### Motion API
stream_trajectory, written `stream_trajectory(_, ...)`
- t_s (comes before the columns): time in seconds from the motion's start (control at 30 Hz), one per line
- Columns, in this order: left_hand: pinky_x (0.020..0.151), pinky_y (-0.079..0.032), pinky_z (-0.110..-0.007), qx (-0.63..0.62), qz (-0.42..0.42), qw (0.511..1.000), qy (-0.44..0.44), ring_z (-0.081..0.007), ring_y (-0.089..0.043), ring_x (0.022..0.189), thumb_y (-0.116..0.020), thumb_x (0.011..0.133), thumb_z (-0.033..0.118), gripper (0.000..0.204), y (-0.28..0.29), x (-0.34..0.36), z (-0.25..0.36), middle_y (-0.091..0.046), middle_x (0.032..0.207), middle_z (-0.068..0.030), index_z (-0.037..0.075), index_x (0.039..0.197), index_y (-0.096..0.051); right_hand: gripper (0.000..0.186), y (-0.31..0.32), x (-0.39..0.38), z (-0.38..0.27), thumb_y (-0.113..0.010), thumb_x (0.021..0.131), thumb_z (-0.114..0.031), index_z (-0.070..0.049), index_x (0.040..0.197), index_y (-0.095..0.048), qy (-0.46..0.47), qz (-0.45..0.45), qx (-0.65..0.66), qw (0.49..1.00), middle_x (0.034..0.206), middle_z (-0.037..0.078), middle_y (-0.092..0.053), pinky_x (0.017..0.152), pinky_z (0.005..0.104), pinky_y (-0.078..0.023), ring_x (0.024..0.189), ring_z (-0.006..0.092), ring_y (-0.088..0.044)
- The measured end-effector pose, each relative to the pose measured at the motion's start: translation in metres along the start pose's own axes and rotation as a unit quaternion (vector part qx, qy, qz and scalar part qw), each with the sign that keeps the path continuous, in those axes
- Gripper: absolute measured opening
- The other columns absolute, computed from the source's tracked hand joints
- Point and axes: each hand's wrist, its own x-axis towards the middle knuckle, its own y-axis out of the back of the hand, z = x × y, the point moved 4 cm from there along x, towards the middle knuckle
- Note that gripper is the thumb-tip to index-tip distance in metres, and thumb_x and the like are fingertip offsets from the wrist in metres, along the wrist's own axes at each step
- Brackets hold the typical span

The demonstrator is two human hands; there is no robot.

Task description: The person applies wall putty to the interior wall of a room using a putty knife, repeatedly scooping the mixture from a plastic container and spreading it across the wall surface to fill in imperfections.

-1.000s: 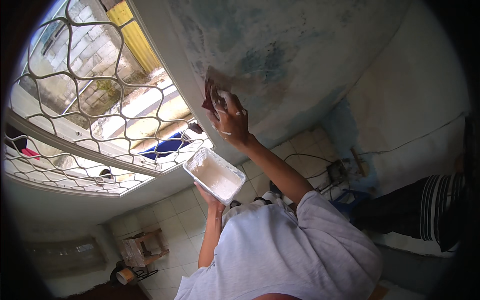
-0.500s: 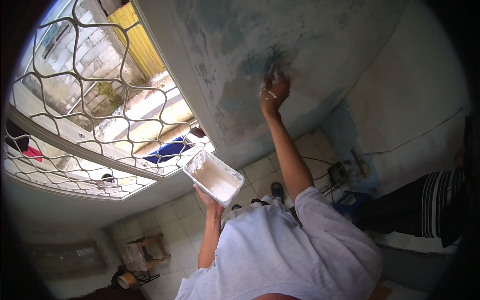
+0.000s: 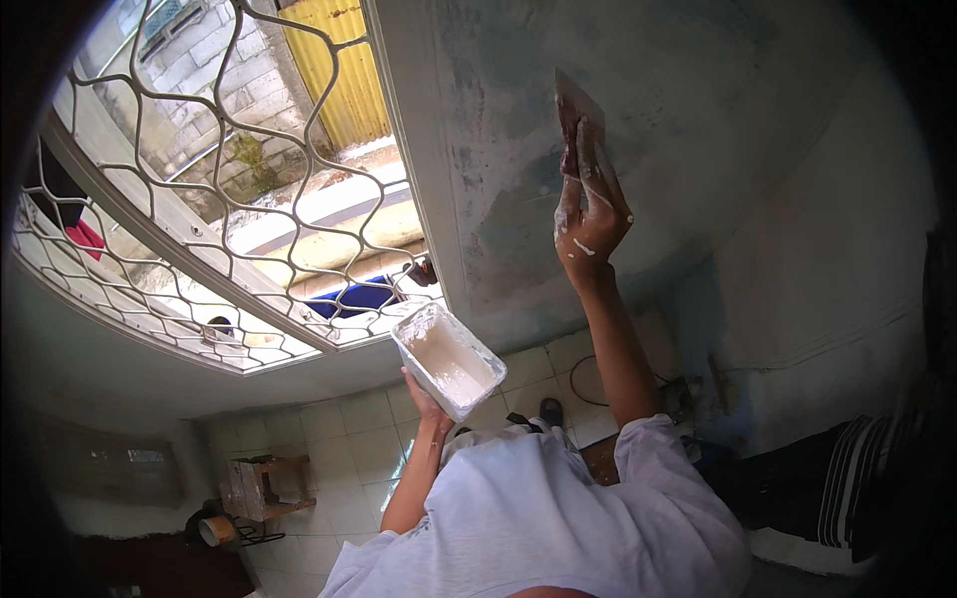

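My right hand, spotted with white paste, is raised against the patchy grey-blue wall, closed on a flat putty knife with a reddish grip. Its blade points up and appears to rest on the wall surface. Low at the centre, my left hand grips a rectangular white tub from beneath its left side. The tub holds creamy white paste, with smears round its rim.
A grilled window fills the upper left. Below are a tiled floor, a wooden stool, a small can and my sandalled foot. Cables lie near the wall's foot; dark striped fabric is at right.
My right hand with the putty knife has moved from beside the window frame rightward and up the wall. The view has shifted slightly, and the tub sits a little farther right in it.
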Motion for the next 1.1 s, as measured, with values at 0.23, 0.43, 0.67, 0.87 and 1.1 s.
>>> stream_trajectory(0.23,0.11,-0.043,-0.048,0.006,-0.014,1.0,0.01,-0.0315,-0.05,0.131,-0.022,0.099,0.07,0.078,-0.006,0.001,0.0,-0.046,0.148,-0.0104,0.015,0.152,-0.034,0.056,-0.084,-0.062,-0.003,-0.065,0.082,-0.002,-0.007,0.137,-0.057,0.137,-0.126,-0.082,0.979,0.138,0.016,-0.058,0.101,0.0397,-0.052,0.125,0.032,-0.058)
stream_trajectory(0.43,0.111,-0.041,-0.045,0.033,-0.006,0.999,-0.005,-0.0301,-0.046,0.134,-0.024,0.097,0.073,0.082,-0.013,-0.005,0.007,-0.042,0.15,-0.009,0.015,0.153,-0.033,0.054,-0.042,-0.163,0.007,-0.068,0.08,-0.001,-0.006,0.134,-0.06,0.074,-0.233,-0.032,0.969,0.129,0.013,-0.064,0.093,0.0388,-0.057,0.114,0.0303,-0.065)
stream_trajectory(0.67,0.11,-0.042,-0.043,0.059,0.02,0.998,-0.027,-0.0298,-0.046,0.134,-0.023,0.097,0.072,0.081,-0.016,-0.016,0.023,-0.042,0.15,-0.0084,0.015,0.153,-0.032,0.015,0.038,-0.071,0.119,-0.061,0.095,-0.006,0.006,0.095,-0.069,-0.283,0.076,-0.107,0.95,0.082,0.018,-0.071,0.063,0.0374,-0.052,0.067,0.0264,-0.067)
stream_trajectory(0.87,0.111,-0.043,-0.05,0.006,-0.034,0.999,0.006,-0.0312,-0.05,0.132,-0.019,0.101,0.065,0.073,-0.022,-0.013,0.023,-0.047,0.147,-0.0081,0.015,0.151,-0.036,0.031,-0.011,-0.088,0.159,-0.059,0.09,-0.007,0.007,0.115,-0.068,-0.393,0.091,-0.126,0.906,0.075,0.018,-0.071,0.057,0.0351,-0.05,0.058,0.0245,-0.064)
stream_trajectory(1.1,0.111,-0.042,-0.051,0.029,-0.029,0.999,0.026,-0.0319,-0.05,0.132,-0.019,0.101,0.065,0.072,-0.022,-0.005,0.017,-0.048,0.147,-0.0074,0.016,0.151,-0.036,0.034,-0.076,-0.138,-0.044,-0.063,0.09,-0.004,0.0,0.123,-0.064,-0.161,-0.053,0.068,0.983,0.112,0.024,-0.068,0.075,0.0385,-0.056,0.094,0.0404,-0.068)
